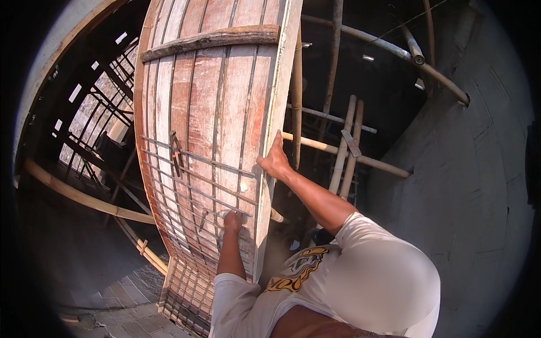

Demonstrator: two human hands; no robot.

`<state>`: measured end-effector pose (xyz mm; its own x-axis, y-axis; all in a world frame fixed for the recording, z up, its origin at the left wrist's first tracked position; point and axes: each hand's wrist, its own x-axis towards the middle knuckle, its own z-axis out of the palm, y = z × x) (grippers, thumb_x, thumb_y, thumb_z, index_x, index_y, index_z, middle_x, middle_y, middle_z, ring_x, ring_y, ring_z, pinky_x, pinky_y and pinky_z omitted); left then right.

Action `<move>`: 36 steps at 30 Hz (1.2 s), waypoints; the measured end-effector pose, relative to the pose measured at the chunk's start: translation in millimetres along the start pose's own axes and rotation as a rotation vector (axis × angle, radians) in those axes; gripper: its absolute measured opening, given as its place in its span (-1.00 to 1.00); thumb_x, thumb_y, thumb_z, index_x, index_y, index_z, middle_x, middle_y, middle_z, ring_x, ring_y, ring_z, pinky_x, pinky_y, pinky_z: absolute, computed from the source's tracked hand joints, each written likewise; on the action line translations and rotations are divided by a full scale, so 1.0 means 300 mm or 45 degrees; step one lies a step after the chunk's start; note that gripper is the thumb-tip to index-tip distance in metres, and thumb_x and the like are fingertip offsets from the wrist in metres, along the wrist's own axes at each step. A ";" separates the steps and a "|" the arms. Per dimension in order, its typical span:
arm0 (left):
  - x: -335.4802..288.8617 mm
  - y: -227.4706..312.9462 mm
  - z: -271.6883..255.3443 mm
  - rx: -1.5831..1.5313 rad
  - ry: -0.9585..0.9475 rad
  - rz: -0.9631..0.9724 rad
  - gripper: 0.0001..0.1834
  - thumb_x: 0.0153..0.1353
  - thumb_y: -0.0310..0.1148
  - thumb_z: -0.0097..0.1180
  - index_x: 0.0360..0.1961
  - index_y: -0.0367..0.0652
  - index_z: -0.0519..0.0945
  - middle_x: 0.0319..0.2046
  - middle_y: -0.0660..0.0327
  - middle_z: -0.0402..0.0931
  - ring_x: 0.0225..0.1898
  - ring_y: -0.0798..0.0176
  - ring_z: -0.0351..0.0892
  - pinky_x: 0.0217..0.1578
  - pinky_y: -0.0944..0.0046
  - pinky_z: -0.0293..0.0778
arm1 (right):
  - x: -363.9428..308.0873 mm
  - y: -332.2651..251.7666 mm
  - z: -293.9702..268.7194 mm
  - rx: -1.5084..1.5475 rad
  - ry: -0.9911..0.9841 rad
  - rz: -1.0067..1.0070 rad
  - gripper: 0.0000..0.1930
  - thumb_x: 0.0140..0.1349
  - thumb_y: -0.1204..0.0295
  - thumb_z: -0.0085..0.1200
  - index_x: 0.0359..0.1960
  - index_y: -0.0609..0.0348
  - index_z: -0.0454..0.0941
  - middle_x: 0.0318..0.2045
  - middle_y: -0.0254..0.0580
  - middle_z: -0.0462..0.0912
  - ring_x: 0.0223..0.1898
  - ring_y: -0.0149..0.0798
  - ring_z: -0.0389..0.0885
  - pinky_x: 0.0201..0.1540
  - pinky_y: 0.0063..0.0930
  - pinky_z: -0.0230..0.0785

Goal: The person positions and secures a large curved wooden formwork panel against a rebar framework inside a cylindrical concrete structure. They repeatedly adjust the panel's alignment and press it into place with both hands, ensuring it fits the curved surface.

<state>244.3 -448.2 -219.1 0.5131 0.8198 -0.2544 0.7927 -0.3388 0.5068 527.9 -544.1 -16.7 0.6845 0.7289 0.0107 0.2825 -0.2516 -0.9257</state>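
Observation:
A long wooden formwork panel point(180, 101) runs up the middle, with thin steel bars laid along and across it. My left hand point(232, 221) is closed at one of the steel bars point(217, 174) in the lower part of the grid; its fingertips are partly hidden. With thumb and fingers apart on either side, my right hand point(276, 161) grips the panel's right edge board point(284, 84). A dark hand tool with orange on its handles point(176, 155) lies on the bars to the left. Nearer my left hand is a small hooked metal piece point(203, 219).
A rough timber batten point(214, 40) crosses the upper panel. Bamboo poles point(344, 149) stand and cross on the right, beside a grey wall point(462, 186). More bamboo point(84, 191) curves past on the left, above grey paving blocks point(127, 296). Dark depth lies beyond both panel edges.

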 end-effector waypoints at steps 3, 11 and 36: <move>-0.057 0.082 -0.036 -0.128 0.011 0.003 -0.67 0.27 -0.17 0.09 -0.24 -0.28 0.60 -0.26 -0.21 0.60 -0.14 -0.27 0.58 -0.12 -0.07 0.46 | -0.004 0.002 -0.005 -0.017 -0.004 0.042 0.18 0.00 0.37 0.22 0.40 0.50 -0.53 0.42 0.52 -0.23 0.47 0.27 -0.12 0.47 -0.29 -0.06; -0.057 0.062 -0.017 0.017 0.170 0.030 -0.71 0.23 -0.21 0.16 -0.19 -0.23 0.59 -0.25 -0.22 0.58 -0.15 -0.34 0.55 -0.16 -0.12 0.49 | 0.014 0.051 -0.001 0.141 0.020 -0.105 0.15 -0.03 0.42 0.22 0.36 0.65 -0.47 0.37 0.54 -0.05 0.43 0.20 0.02 0.46 -0.35 -0.06; -0.077 0.107 -0.037 -0.037 0.037 -0.230 -0.62 0.27 -0.18 0.13 0.00 -0.20 0.60 -0.08 -0.10 0.60 0.01 -0.16 0.56 0.03 0.01 0.46 | -0.008 -0.011 0.005 0.085 -0.004 -0.126 0.16 -0.03 0.39 0.26 0.35 0.69 -0.43 0.36 0.55 -0.06 0.44 0.21 -0.02 0.47 -0.33 -0.13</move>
<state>254.4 -472.7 -187.8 0.3535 0.8791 -0.3198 0.8611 -0.1722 0.4785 524.2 -544.0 -14.2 0.6532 0.7503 0.1020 0.3033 -0.1358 -0.9432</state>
